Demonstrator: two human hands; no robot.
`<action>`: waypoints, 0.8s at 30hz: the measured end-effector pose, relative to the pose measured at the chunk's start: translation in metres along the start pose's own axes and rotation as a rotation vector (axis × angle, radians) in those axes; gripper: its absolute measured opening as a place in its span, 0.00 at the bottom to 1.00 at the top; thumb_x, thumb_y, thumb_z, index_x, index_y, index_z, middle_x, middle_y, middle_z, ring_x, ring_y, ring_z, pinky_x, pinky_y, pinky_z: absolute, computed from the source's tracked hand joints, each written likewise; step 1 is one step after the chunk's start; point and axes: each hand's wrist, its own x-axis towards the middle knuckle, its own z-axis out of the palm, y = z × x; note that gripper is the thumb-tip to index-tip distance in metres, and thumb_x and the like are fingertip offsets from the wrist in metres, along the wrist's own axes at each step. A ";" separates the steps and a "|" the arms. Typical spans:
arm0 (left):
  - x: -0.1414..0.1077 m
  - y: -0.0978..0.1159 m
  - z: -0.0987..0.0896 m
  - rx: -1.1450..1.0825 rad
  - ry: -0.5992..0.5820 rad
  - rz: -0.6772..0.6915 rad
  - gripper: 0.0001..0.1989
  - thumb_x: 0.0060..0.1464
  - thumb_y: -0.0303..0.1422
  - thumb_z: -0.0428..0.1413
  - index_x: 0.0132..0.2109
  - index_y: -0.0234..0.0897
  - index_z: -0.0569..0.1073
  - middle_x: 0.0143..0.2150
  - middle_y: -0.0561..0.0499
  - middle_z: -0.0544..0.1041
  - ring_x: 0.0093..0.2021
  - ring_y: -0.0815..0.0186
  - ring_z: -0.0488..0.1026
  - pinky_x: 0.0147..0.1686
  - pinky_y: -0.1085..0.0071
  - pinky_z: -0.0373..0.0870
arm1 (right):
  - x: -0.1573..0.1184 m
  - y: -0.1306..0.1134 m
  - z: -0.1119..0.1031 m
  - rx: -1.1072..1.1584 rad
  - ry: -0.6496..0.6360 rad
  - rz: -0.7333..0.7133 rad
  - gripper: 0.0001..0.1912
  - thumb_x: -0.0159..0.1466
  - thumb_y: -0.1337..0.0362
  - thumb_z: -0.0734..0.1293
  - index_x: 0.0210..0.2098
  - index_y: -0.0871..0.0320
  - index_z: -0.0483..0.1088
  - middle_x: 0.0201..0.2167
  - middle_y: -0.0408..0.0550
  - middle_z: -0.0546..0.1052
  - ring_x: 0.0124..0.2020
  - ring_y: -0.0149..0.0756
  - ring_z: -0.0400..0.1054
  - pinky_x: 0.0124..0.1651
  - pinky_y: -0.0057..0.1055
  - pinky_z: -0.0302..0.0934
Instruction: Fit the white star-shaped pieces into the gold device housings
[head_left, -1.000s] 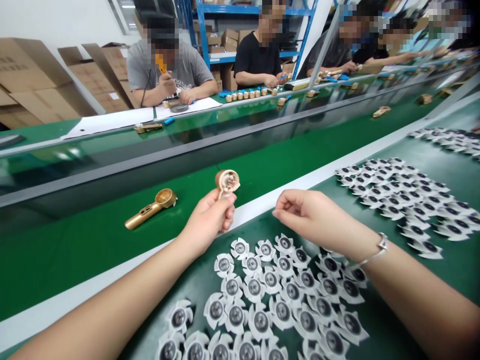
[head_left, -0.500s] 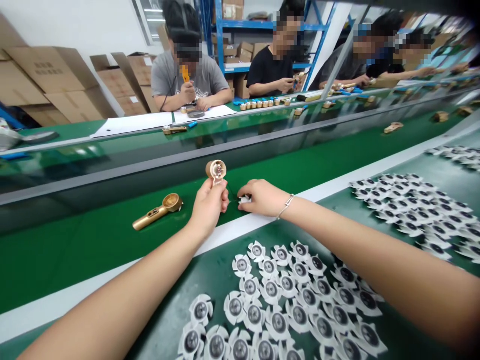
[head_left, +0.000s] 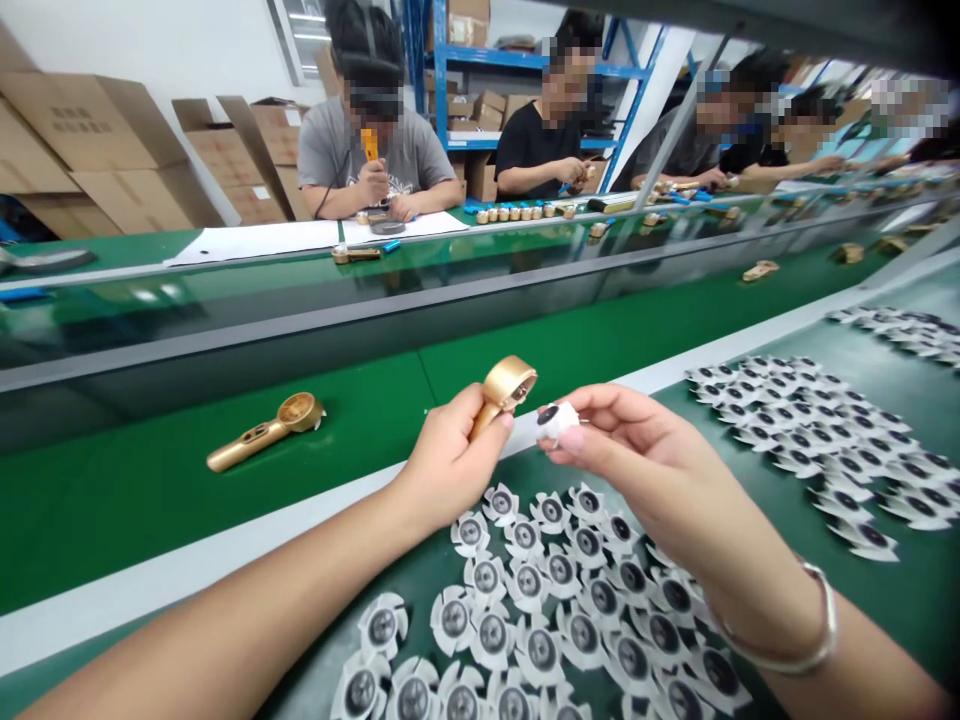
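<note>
Head view: left hand (head_left: 450, 462) grips gold housing (head_left: 504, 388), round head tilted.

The left hand (head_left: 450, 455) hides the gold housing's (head_left: 508, 383) handle.

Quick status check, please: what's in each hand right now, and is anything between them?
Left hand grips gold housing. Right hand pinches a white fan disc beside it. Nothing between them; loose fan discs lie below.
</note>
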 end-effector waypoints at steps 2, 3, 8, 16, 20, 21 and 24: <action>-0.003 0.004 0.002 0.092 -0.007 0.049 0.06 0.61 0.35 0.51 0.39 0.38 0.69 0.27 0.56 0.66 0.27 0.70 0.62 0.28 0.74 0.55 | -0.003 0.003 0.002 0.033 0.020 -0.023 0.13 0.60 0.63 0.73 0.42 0.59 0.70 0.38 0.47 0.77 0.38 0.29 0.74 0.44 0.22 0.69; -0.004 0.005 0.002 0.126 -0.009 0.077 0.05 0.60 0.34 0.51 0.39 0.38 0.70 0.27 0.55 0.67 0.27 0.70 0.62 0.29 0.74 0.55 | -0.003 0.005 0.003 0.043 0.014 -0.028 0.12 0.61 0.64 0.73 0.41 0.59 0.70 0.38 0.48 0.77 0.39 0.30 0.74 0.44 0.22 0.70; -0.002 0.005 0.001 0.211 -0.017 0.147 0.04 0.60 0.32 0.52 0.36 0.38 0.69 0.26 0.56 0.66 0.26 0.70 0.61 0.27 0.74 0.54 | -0.001 0.008 0.003 0.041 -0.006 -0.035 0.11 0.60 0.66 0.73 0.40 0.59 0.69 0.40 0.49 0.78 0.42 0.34 0.74 0.47 0.27 0.71; -0.002 0.000 -0.001 0.361 -0.018 0.239 0.06 0.59 0.29 0.52 0.34 0.39 0.63 0.26 0.57 0.65 0.25 0.71 0.61 0.27 0.74 0.53 | -0.001 0.007 0.001 0.026 0.035 -0.057 0.08 0.60 0.67 0.73 0.38 0.60 0.71 0.36 0.47 0.78 0.37 0.30 0.75 0.42 0.20 0.71; -0.003 -0.001 -0.003 0.392 -0.040 0.273 0.04 0.61 0.29 0.50 0.36 0.39 0.64 0.28 0.55 0.67 0.27 0.70 0.63 0.29 0.74 0.54 | -0.001 0.010 0.002 0.048 0.034 -0.053 0.08 0.60 0.68 0.73 0.38 0.59 0.72 0.35 0.46 0.78 0.37 0.27 0.74 0.40 0.16 0.70; -0.004 -0.001 -0.003 0.407 -0.047 0.282 0.03 0.61 0.30 0.50 0.37 0.39 0.64 0.29 0.54 0.68 0.28 0.69 0.64 0.29 0.74 0.55 | -0.002 0.010 0.002 0.049 0.036 -0.053 0.08 0.60 0.68 0.73 0.38 0.59 0.72 0.35 0.46 0.78 0.36 0.27 0.74 0.39 0.16 0.70; -0.004 -0.001 -0.004 0.480 -0.066 0.301 0.02 0.62 0.31 0.48 0.39 0.39 0.64 0.32 0.52 0.70 0.29 0.68 0.65 0.30 0.73 0.56 | -0.002 0.013 0.003 0.028 0.057 -0.066 0.08 0.60 0.68 0.73 0.38 0.59 0.72 0.34 0.46 0.78 0.36 0.28 0.74 0.40 0.17 0.70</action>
